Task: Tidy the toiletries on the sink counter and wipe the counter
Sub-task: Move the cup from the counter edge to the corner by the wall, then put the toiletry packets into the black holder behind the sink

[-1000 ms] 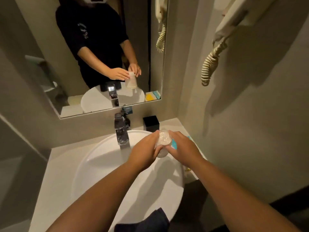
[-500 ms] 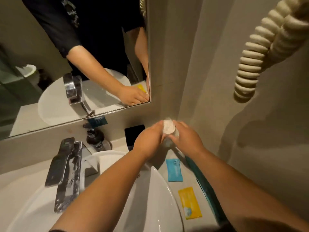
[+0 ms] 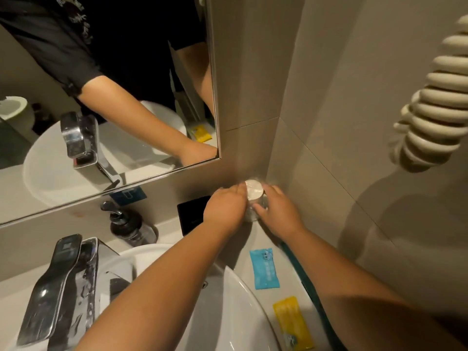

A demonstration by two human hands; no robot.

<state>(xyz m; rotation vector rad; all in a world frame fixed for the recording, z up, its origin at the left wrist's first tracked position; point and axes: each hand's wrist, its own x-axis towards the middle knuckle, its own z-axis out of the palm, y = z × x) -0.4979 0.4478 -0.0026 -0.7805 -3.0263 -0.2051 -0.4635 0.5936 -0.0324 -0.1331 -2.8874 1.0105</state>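
A: What do we have in our hands?

B: A small clear cup [image 3: 254, 198], turned upside down so its round base faces up at us. Our left hand [image 3: 225, 209] wraps it from the left and our right hand [image 3: 277, 211] from the right, fingers [image 3: 260, 206] curled against its side. Both hands are closed around it.

A: Where is the cup?

B: In the far right corner of the counter [image 3: 253, 239], close to where the two tiled walls meet. Whether its rim touches the counter we cannot tell; our hands hide the lower part.

A: What lies near us on the counter?

B: A blue packet [image 3: 264, 268] flat on the counter under our right forearm, and a yellow packet [image 3: 292, 323] nearer to us, well apart from it. Along the wall beside them runs a long teal item [image 3: 298, 267], mostly hidden by our arm.

A: And to the left?

B: A black box [image 3: 188, 215] just left of our left hand, then a dark pump bottle [image 3: 131, 224] against the back wall. The chrome tap [image 3: 63, 287] stands over the white basin [image 3: 243, 312], which our left forearm crosses.

A: Anything above?

B: The mirror [image 3: 101, 97] shows our arms and the tap, and a cream coiled cord [image 3: 435, 110] hangs on the right wall.
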